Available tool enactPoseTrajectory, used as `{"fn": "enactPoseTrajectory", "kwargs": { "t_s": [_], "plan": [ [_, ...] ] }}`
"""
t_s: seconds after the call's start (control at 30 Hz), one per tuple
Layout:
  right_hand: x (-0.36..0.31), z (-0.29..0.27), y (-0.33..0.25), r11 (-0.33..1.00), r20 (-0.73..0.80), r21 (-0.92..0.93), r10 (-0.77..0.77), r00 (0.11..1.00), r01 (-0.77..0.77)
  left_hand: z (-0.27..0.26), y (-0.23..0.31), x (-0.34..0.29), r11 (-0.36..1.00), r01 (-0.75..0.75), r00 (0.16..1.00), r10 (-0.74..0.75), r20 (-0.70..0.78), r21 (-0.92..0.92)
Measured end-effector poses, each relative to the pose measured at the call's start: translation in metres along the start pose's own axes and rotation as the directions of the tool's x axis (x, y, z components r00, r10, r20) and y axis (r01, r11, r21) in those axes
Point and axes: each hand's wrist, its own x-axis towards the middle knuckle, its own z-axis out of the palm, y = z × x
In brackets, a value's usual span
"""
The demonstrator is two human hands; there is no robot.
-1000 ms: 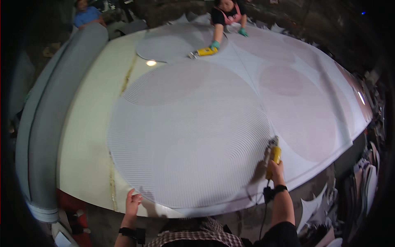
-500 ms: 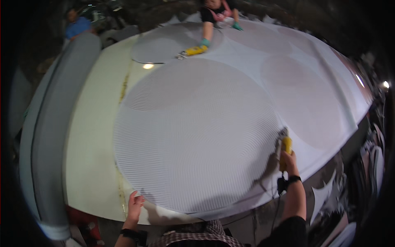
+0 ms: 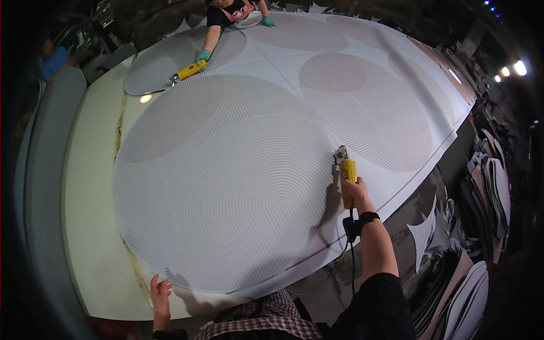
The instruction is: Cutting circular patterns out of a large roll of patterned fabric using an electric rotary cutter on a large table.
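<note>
A dim workshop surrounded a broad, cream-topped bench [image 3: 93,238], with a thick grey roll [image 3: 48,192] along its edge at 9 o'clock, perhaps laid there to leave the middle free, and layered flat pieces [image 3: 493,198] beside it between 3 and 4 o'clock. Across the bench lay a light-grey patterned sheet [image 3: 243,153], spread flat, likely so that its curved outlines could be followed.

The right hand [image 3: 358,192], between 3 and 4 o'clock, had its fingers clamped around the body of a yellow handheld electric cutter [image 3: 348,184]. That cutter stood over the sheet at the large round pattern's edge, its metal head toward 12 o'clock; gripping it behind the head seemingly kept the fingers clear. Its black cable [image 3: 353,266] hung toward 6 o'clock, off the sheet.

The left hand [image 3: 161,294], near 7 o'clock, held nothing visible, its fingers curled and slightly apart by the sheet's rim, perhaps for steadying; whether they touched it could not be told.

Near 11 o'clock, a co-worker's green-gloved hand [image 3: 203,55] gripped a second yellow cutter [image 3: 191,69], apparently reaching in from the opposite side
</note>
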Motion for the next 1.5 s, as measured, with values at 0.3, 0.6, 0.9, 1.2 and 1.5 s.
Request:
{"fn": "enactPoseTrajectory", "kwargs": {
  "t_s": [0.3,0.6,0.9,1.2,1.5],
  "plan": [
    [0.011,0.001,0.016,0.981,-0.002,-0.128,-0.145,0.989,0.144,0.069,-0.005,-0.068,0.998,-0.066,0.997,0.066,-0.03,0.005],
    [0.01,-0.001,0.009,0.974,0.044,-0.14,-0.173,0.984,0.178,0.156,-0.031,-0.142,0.987,-0.14,0.989,0.142,0.025,-0.078],
    [0.021,-0.004,-0.004,0.958,0.007,-0.222,-0.183,0.983,0.18,0.173,0.012,-0.079,0.83,-0.483,0.875,0.447,0.185,0.28],
    [0.049,-0.008,-0.011,0.923,0.073,-0.333,-0.178,0.981,0.192,0.191,0.057,0.023,0.322,-0.653,0.751,0.397,0.528,0.686],
    [0.076,0.002,-0.034,0.897,0.063,-0.422,-0.115,0.991,0.131,0.191,0.059,0.027,0.448,-0.627,0.779,0.346,0.523,0.638]
  ]
}}
